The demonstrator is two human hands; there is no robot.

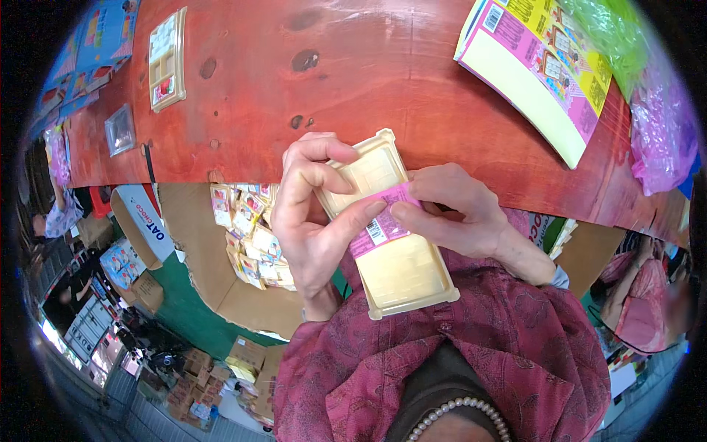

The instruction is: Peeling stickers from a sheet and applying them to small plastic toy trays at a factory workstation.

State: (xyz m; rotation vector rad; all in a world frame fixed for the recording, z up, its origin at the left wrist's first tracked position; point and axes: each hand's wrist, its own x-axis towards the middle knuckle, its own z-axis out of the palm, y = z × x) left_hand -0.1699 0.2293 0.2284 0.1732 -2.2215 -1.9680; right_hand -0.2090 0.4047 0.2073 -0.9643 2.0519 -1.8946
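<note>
Between my two hands is a cream plastic tray [405, 276], tilted, with ridged rectangular panels facing up. A pink paper band [377, 234] with a barcode wraps across its middle. My left hand [302, 206] grips the tray's left side, with the thumb pressed on the band and the fingers bent over the far part. At the tray's right edge, my right hand [460, 210] pinches the end of the pink band between thumb and fingers. The contents and the other face of the tray are hidden.
Printed yellow-and-pink sheets [519, 96] lie at the right of the red table, beside green [618, 40] and purple plastic [663, 140]. A filled tray [168, 62] and clear plastic piece [120, 130] sit left. Below, a carton [199, 243] holds several small packs [254, 239].
</note>
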